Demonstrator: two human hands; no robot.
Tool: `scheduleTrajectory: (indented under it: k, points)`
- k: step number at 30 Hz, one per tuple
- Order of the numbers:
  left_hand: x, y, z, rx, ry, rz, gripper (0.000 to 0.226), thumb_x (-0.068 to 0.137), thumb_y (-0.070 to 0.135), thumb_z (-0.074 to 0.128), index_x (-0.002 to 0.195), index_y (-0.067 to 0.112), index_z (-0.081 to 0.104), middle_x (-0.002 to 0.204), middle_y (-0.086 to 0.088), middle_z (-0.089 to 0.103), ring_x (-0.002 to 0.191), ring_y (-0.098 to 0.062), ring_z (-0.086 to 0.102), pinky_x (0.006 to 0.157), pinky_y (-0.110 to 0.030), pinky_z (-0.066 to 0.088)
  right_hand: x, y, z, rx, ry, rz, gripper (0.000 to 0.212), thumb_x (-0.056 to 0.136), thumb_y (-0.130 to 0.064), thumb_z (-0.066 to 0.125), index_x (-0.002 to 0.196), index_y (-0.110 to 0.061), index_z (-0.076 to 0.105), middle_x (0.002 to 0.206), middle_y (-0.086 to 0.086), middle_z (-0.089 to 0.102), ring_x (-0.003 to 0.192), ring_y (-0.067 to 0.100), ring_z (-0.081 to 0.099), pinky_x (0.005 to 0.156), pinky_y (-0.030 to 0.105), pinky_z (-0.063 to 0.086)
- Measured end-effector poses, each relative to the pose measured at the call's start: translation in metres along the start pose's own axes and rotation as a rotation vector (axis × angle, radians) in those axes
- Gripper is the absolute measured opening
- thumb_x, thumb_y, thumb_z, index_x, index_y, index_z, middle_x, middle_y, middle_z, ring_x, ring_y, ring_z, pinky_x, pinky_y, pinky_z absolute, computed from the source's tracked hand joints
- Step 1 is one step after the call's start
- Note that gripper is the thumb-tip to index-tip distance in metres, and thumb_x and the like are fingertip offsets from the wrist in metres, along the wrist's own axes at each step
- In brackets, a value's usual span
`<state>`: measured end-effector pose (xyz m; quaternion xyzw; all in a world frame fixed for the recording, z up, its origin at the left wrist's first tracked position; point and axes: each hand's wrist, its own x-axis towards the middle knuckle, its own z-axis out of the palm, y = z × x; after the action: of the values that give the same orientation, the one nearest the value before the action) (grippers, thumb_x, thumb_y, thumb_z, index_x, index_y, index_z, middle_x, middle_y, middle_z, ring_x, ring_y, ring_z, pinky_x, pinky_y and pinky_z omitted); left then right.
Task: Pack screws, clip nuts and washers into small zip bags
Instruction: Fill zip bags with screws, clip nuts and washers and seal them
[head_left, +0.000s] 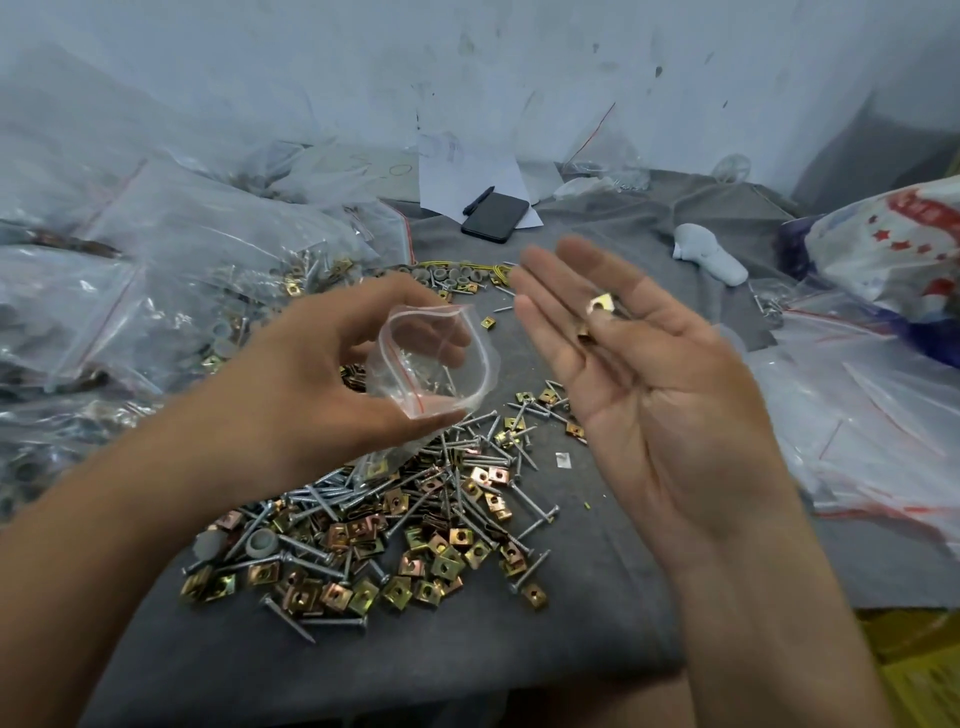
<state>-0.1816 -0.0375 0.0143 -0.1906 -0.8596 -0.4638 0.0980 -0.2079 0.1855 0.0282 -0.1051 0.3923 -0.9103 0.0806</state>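
Two brass clip nuts (597, 312) on flat right hand (639, 395); left hand (332, 384) pinches clear zip bag (434, 364) open.

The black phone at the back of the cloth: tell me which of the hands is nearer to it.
Right. The right hand, palm up, has its fingertips just below the phone; the left hand holds the zip bag lower and further left.

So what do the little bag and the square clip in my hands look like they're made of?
The small zip bag looks like thin clear plastic: see-through, crinkled, with a red seal line. The clip nut looks like plated metal, shiny and yellowish, probably zinc-coated steel.
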Motion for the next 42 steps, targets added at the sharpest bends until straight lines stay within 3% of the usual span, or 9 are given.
scheduleTrajectory:
  k: [7, 10, 14, 21, 30, 33, 36, 39, 42]
  points:
    - [0.002, 0.004, 0.003, -0.059, -0.010, -0.010, 0.051, 0.070, 0.054, 0.082, 0.117, 0.045, 0.064, 0.115, 0.017, 0.076, 0.111, -0.003, 0.072, 0.097, -0.035, 0.056, -0.016, 0.028, 0.045, -0.776, -0.255, -0.410, 0.035, 0.105, 0.005, 0.036, 0.123, -0.005, 0.064, 0.125, 0.008, 0.070, 0.120, 0.016, 0.068, 0.100, 0.031, 0.055]
    - [0.003, 0.005, 0.002, -0.137, 0.039, 0.008, 0.041, 0.066, 0.045, 0.077, 0.106, 0.047, 0.067, 0.107, 0.022, 0.076, 0.103, -0.001, 0.073, 0.087, -0.021, 0.053, -0.013, 0.035, 0.046, -1.140, -0.369, -0.590, 0.038, 0.102, 0.008, 0.039, 0.129, -0.004, 0.063, 0.139, 0.006, 0.061, 0.133, 0.014, 0.056, 0.109, 0.033, 0.047]
    - [0.005, 0.003, 0.002, -0.213, 0.098, 0.019, 0.039, 0.065, 0.039, 0.076, 0.101, 0.053, 0.069, 0.104, 0.016, 0.077, 0.102, -0.007, 0.074, 0.088, -0.032, 0.054, -0.008, 0.043, 0.048, -1.324, -0.381, -0.625, 0.044, 0.095, 0.016, 0.042, 0.131, -0.002, 0.061, 0.147, 0.009, 0.057, 0.147, 0.017, 0.044, 0.125, 0.048, 0.026]
    - [0.003, 0.008, -0.001, -0.301, 0.121, -0.019, 0.045, 0.077, 0.038, 0.084, 0.118, 0.035, 0.066, 0.113, 0.005, 0.078, 0.107, -0.017, 0.077, 0.090, -0.031, 0.061, 0.001, 0.032, 0.047, -1.304, -0.366, -0.518, 0.035, 0.108, 0.000, 0.040, 0.134, -0.010, 0.060, 0.154, 0.001, 0.054, 0.146, 0.011, 0.045, 0.124, 0.052, 0.029]
    - [0.003, 0.012, 0.002, -0.290, 0.134, -0.040, 0.039, 0.081, 0.013, 0.081, 0.116, 0.021, 0.065, 0.105, 0.001, 0.078, 0.099, -0.015, 0.077, 0.085, -0.028, 0.061, 0.008, 0.031, 0.046, -1.477, -0.390, -0.513, 0.035, 0.112, -0.013, 0.039, 0.142, -0.021, 0.054, 0.159, -0.008, 0.048, 0.156, 0.003, 0.022, 0.128, 0.049, -0.007]
    - [0.002, 0.014, -0.001, -0.243, 0.143, -0.058, 0.039, 0.080, 0.022, 0.088, 0.113, 0.025, 0.067, 0.101, 0.010, 0.079, 0.095, -0.007, 0.076, 0.081, -0.022, 0.060, 0.006, 0.028, 0.042, -1.295, -0.345, -0.455, 0.043, 0.112, -0.036, 0.037, 0.153, -0.027, 0.044, 0.160, -0.013, 0.045, 0.154, 0.002, 0.027, 0.130, 0.046, 0.012]
    - [0.002, 0.016, -0.003, -0.180, 0.146, -0.077, 0.044, 0.076, 0.034, 0.090, 0.114, 0.027, 0.069, 0.108, 0.013, 0.079, 0.100, -0.006, 0.076, 0.090, -0.023, 0.060, 0.010, 0.013, 0.033, -0.870, -0.243, -0.429, 0.050, 0.109, -0.045, 0.030, 0.151, -0.022, 0.045, 0.153, -0.010, 0.054, 0.143, -0.002, 0.045, 0.118, 0.021, 0.035]
    - [0.002, 0.015, -0.004, -0.243, 0.170, -0.092, 0.045, 0.072, 0.034, 0.086, 0.113, 0.025, 0.070, 0.111, 0.012, 0.079, 0.102, -0.007, 0.077, 0.093, -0.021, 0.059, 0.020, -0.008, 0.002, -0.693, 0.014, -0.453, 0.051, 0.106, -0.050, 0.030, 0.136, -0.020, 0.058, 0.132, -0.005, 0.071, 0.128, 0.006, 0.062, 0.114, 0.039, 0.040]
    - [0.003, 0.012, -0.006, -0.265, 0.201, -0.090, 0.045, 0.071, 0.031, 0.088, 0.112, 0.025, 0.071, 0.110, 0.009, 0.080, 0.103, -0.009, 0.077, 0.093, -0.023, 0.059, 0.022, -0.010, -0.036, -0.794, 0.258, -0.372, 0.044, 0.108, -0.047, 0.036, 0.114, -0.019, 0.069, 0.105, -0.002, 0.080, 0.106, 0.015, 0.074, 0.100, 0.039, 0.052]
